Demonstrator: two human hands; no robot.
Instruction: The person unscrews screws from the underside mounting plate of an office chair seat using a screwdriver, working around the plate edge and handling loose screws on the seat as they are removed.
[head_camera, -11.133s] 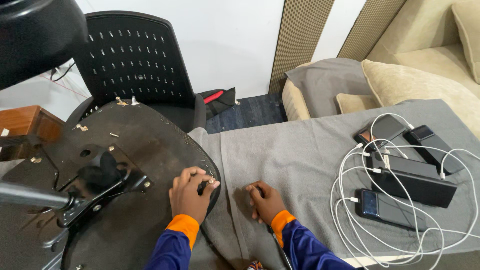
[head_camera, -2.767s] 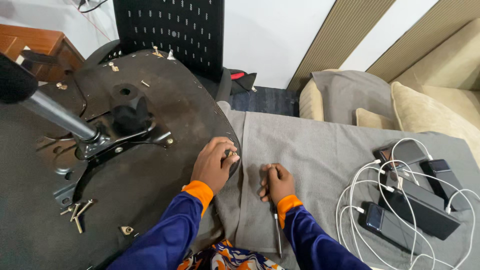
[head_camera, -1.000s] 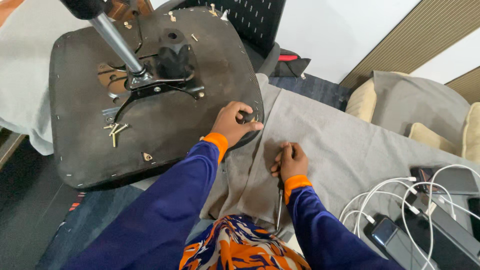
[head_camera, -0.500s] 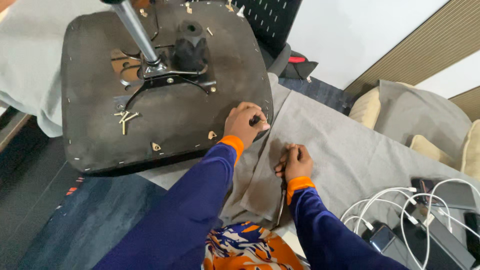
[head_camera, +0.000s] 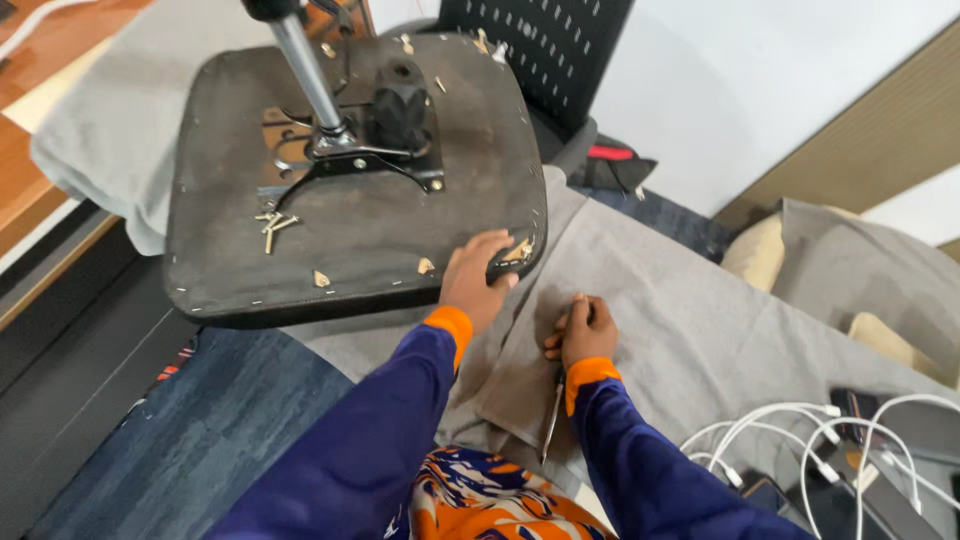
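While the person's left hand (head_camera: 478, 282) steadies the near right corner of the upturned chair seat (head_camera: 350, 250), its grip is clamped over the edge, fingers curled onto a torn, pale patch of the dark underside. The seat lies bottom-up on a grey cloth (head_camera: 680, 300) spread over the worktop, with its metal column (head_camera: 303, 70) and black mechanism (head_camera: 400, 100) sticking up towards the camera.

Just beside that corner, the right hand (head_camera: 583, 330) rests on the cloth, its grip closed around a slim metal tool (head_camera: 553, 420) whose shaft runs back along the wrist. I cannot tell what kind of tip the tool has, since the fist hides it.

A few loose screws (head_camera: 270, 222) lie on the underside, left of the mechanism, and small pale scraps dot the edge. White cables (head_camera: 800, 445) trail across the cloth, well apart on the right, and a black perforated chair back (head_camera: 540, 50) stands behind the seat.

To my eye the work is at the seat's corner, with the covering there being worked on while the tool waits. Bringing the tool in would call for turning its tip towards the torn patch while the left hand keeps the seat from sliding on the cloth.
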